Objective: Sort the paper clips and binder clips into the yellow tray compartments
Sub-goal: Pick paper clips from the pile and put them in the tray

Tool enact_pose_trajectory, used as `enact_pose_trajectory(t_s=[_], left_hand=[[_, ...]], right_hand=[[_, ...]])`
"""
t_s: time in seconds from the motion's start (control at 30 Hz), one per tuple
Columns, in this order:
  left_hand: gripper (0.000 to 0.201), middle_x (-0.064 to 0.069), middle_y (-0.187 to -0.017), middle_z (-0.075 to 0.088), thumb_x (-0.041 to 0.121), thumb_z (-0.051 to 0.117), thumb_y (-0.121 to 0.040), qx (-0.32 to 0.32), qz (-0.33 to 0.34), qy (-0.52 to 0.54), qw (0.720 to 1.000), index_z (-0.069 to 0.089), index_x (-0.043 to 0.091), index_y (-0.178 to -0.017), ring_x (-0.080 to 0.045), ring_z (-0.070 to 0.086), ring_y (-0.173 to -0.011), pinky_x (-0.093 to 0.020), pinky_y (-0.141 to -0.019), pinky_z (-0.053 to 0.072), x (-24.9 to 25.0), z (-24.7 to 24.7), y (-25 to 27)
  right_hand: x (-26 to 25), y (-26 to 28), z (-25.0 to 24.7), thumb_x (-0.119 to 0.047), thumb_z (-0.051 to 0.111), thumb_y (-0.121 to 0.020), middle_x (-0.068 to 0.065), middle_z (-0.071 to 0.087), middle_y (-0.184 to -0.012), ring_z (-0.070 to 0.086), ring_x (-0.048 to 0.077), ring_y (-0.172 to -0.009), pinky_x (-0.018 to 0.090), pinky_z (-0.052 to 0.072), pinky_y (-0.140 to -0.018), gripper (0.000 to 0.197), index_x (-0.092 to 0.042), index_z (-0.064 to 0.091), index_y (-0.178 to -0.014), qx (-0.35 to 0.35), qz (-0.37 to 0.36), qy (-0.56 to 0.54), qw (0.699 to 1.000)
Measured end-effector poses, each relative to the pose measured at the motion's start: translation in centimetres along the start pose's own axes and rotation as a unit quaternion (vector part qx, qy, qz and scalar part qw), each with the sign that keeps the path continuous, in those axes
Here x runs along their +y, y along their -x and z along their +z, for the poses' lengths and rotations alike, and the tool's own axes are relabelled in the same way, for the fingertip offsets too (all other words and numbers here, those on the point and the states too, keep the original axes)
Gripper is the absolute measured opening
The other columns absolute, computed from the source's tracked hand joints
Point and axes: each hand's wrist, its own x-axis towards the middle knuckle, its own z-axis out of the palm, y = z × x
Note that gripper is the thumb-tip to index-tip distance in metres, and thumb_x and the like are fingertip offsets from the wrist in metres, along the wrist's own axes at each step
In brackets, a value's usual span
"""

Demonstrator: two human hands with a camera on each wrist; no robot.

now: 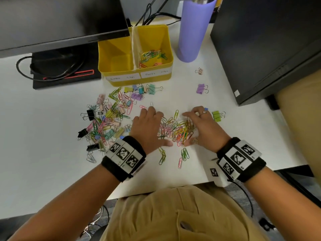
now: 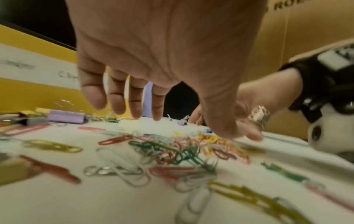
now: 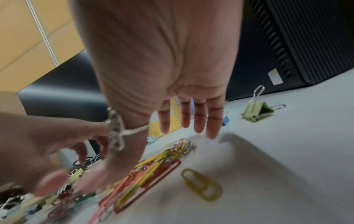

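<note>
A heap of coloured paper clips [image 1: 177, 129] lies on the white table between my two hands. My left hand [image 1: 149, 126] sits palm down on its left side, fingers straight [image 2: 134, 98]. On the heap's right side is my right hand [image 1: 203, 124], also flat with fingers extended [image 3: 197, 119]; both thumbs point inward near the heap's front. The yellow tray [image 1: 135, 79] stands behind, with paper clips [image 1: 151, 58] in its right compartment and nothing seen in its left. A mixed pile of binder clips and paper clips [image 1: 111, 119] spreads to the left.
A purple bottle [image 1: 192, 30] stands right of the tray. A black computer case [image 1: 271, 49] fills the right side and a monitor [image 1: 60, 20] overhangs the tray's left. Loose binder clips: purple [image 1: 201, 88], green [image 1: 217, 116], pink [image 1: 199, 70]. A few paper clips [image 1: 182, 155] lie near the table edge.
</note>
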Motion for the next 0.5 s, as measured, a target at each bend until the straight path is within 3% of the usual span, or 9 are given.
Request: enact_pose_trajectory(t_s=[0.07,0.13,0.2,0.33,0.4,0.5], left_hand=[[0.107,-0.008,-0.131,0.035,0.076,0.065,-0.052,-0.03,-0.034,0.03,0.998,0.029,0.018,-0.134,-0.028,0.037,-0.12,-0.042,-0.095,0.045,-1.2,0.2,1.6],[0.116,-0.011,-0.133,0.031,0.075,0.068,-0.05,-0.061,-0.055,0.057,0.995,0.023,0.015,-0.138,-0.031,0.034,-0.122,-0.043,-0.102,0.038,-1.7,1.2,3.0],[0.12,-0.011,-0.135,0.028,0.075,0.068,-0.05,-0.057,-0.054,0.069,0.994,0.019,0.012,-0.14,-0.031,0.032,-0.124,-0.042,-0.107,0.031,-1.1,2.4,3.6],[0.125,-0.012,-0.14,0.023,0.078,0.061,-0.055,-0.031,-0.022,0.052,0.998,0.009,0.01,-0.145,-0.03,0.03,-0.124,-0.041,-0.107,0.033,1.3,3.4,2.4],[0.113,-0.011,-0.135,0.028,0.072,0.062,-0.062,-0.016,-0.01,0.043,0.999,0.013,0.013,-0.144,-0.03,0.033,-0.119,-0.04,-0.104,0.038,2.4,3.1,1.0],[0.076,-0.012,-0.127,0.037,0.044,0.066,-0.079,0.002,-0.011,0.029,1.0,0.026,0.016,-0.138,-0.03,0.042,-0.112,-0.037,-0.096,0.042,2.9,2.4,-0.7]], right_hand=[[-0.6,0.1,-0.1,-0.041,0.086,-0.047,0.011,0.031,-0.132,0.031,0.028,-0.122,0.04,0.042,-0.097,0.108,-0.024,0.03,-0.137,-0.045,0.006,0.056,0.997],[-1.2,-0.1,0.3,-0.041,0.085,-0.047,0.01,0.031,-0.132,0.031,0.03,-0.12,0.043,0.043,-0.095,0.106,-0.024,0.029,-0.136,-0.066,0.008,0.105,0.992],[-1.7,-0.7,0.7,-0.033,0.084,-0.054,0.01,0.034,-0.128,0.034,0.031,-0.116,0.041,0.043,-0.094,0.092,-0.02,0.036,-0.132,-0.051,0.007,0.094,0.994],[-1.8,-1.5,1.2,-0.003,0.071,-0.071,0.014,0.042,-0.119,0.046,0.033,-0.108,0.042,0.046,-0.089,0.056,-0.012,0.044,-0.12,-0.029,0.01,0.07,0.997],[-1.5,-1.6,1.1,0.0,0.065,-0.075,0.017,0.046,-0.114,0.05,0.033,-0.102,0.042,0.046,-0.085,0.044,-0.006,0.045,-0.114,-0.027,0.018,0.055,0.998],[-0.8,-1.4,0.8,0.002,0.06,-0.078,0.02,0.05,-0.109,0.051,0.033,-0.096,0.038,0.041,-0.081,0.029,0.0,0.049,-0.105,-0.012,0.026,0.05,0.998]])
